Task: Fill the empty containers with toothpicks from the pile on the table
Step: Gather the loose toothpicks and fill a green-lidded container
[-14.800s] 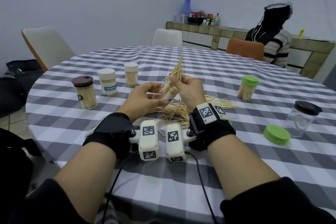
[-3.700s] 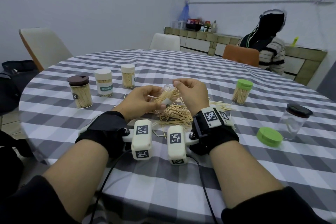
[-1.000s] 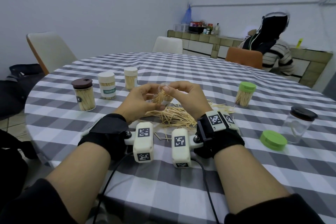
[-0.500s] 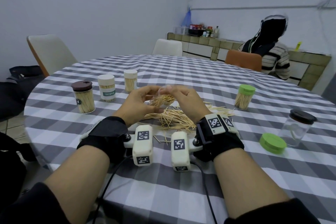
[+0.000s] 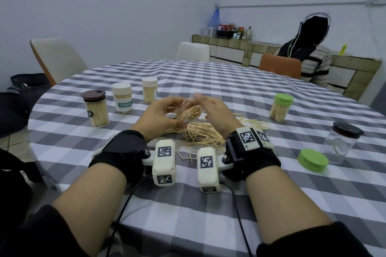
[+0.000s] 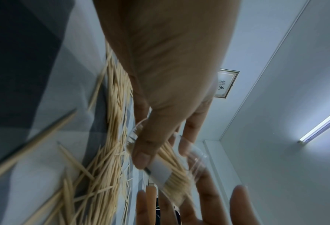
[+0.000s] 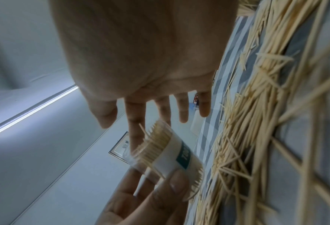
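My left hand [image 5: 175,115] grips a small clear container [image 5: 189,112] with a white label, tilted above the table and packed with toothpicks. In the left wrist view the thumb and fingers [image 6: 140,155] curl round the container [image 6: 171,172]. My right hand [image 5: 201,103] is at the container's mouth. Seen from the right wrist, its fingers [image 7: 160,112] are straight and spread, and the index finger lies against the toothpick tips in the container [image 7: 166,155]. The loose toothpick pile [image 5: 200,134] lies on the checked cloth just below both hands.
At the left stand three filled containers: brown-lidded [image 5: 96,109], labelled white [image 5: 122,98], plain white [image 5: 149,89]. A green-lidded full one [image 5: 281,107] is at the right. Near it are an empty brown-lidded jar [image 5: 342,144] and a loose green lid [image 5: 312,159]. A person [image 5: 313,58] sits behind the table.
The bundle my right hand held upright earlier is now inside the container. Over the last second the right fingers have straightened at its mouth. The container has tipped a little.
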